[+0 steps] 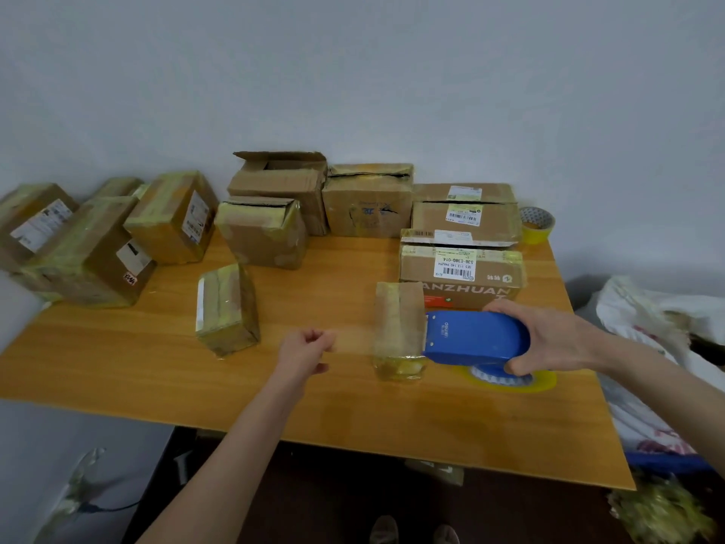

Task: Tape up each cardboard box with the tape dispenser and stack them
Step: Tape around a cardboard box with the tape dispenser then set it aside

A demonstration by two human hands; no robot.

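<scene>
Head view: I log the table [353, 410] under both hands. The small box [397, 320] stands between the fingers, touching the tape dispenser [470, 336], which the right hand [557, 339] grips. The left hand [303, 349], fingers curled, pinches the tape strip [353, 343] running to the box.

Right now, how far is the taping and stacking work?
Done: the left boxes look wrapped in tape and piled. In hand: the right hand presses the blue tape dispenser against the small box, while the left hand seems to pinch the tape strip. Left: the open box at the back has raised flaps, and the neighbouring box shows a gaping top seam.
</scene>
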